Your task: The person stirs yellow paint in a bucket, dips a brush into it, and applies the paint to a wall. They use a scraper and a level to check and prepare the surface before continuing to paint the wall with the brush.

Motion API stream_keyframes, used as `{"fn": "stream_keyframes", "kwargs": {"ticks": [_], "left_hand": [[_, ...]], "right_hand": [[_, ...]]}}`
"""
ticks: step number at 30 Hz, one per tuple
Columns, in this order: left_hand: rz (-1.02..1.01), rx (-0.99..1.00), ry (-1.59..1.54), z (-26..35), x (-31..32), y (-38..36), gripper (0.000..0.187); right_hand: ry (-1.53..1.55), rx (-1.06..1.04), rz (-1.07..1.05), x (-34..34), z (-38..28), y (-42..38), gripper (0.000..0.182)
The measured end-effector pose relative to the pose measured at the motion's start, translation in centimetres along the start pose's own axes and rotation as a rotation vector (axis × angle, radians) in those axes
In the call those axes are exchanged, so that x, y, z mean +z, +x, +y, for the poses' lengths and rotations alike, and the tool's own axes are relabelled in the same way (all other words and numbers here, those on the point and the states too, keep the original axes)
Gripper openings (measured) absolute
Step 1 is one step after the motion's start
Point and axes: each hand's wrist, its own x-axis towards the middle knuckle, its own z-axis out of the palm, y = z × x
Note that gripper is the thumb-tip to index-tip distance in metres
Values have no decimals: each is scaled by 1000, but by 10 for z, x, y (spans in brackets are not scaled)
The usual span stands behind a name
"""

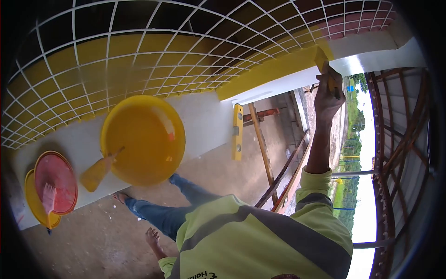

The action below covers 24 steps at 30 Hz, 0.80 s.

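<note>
My right hand point(330, 93), raised at the upper right, is closed round the handle of a paintbrush point(320, 56). The brush's yellow-coated bristles touch a ledge point(278, 65) painted yellow along its top, just below a white wire mesh point(186, 51). My left hand point(152, 237) hangs low beside my legs, its fingers loosely apart, with nothing visible in it. On the white sill stands a large yellow basin point(172, 114). Another yellow-coated brush point(95, 174) lies by its rim, its handle end reaching over the basin.
At the far left, a pink-coated lid point(62, 174) with a pink-smeared brush point(48, 200) rests over a yellow lid point(31, 195). A yellow spirit level point(238, 132) stands against the wall. Wooden poles point(264, 151) lean beyond it. Roof framing point(402, 162) spans the right side.
</note>
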Motion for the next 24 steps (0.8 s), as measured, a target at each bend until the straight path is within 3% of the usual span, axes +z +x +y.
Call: {"fn": "stream_keyframes", "kwargs": {"ticks": [2, 6, 7, 10, 13, 19, 24], "left_hand": [[-6, 19, -1, 2, -3, 4, 35], [15, -29, 5, 4, -3, 1, 35], [21, -49, 8, 0, -8, 0, 35], [44, -72, 15, -16, -19, 3, 36], [7, -96, 5, -18, -23, -3, 45], [3, -70, 43, -4, -9, 7, 39], [-45, -31, 36, -7, -12, 17, 40]], "right_hand": [[-44, -238, 0, 19, 11, -20, 26], [-148, -257, -234, 52, 29, -89, 30], [-159, -147, -374, 53, 21, -103, 26], [-4, -127, -387, 53, 12, -115, 23], [113, -82, -212, 37, -7, -89, 20], [450, 187, 156, 14, 2, -55, 21], [367, 316, 143, 30, 30, -63, 20]]}}
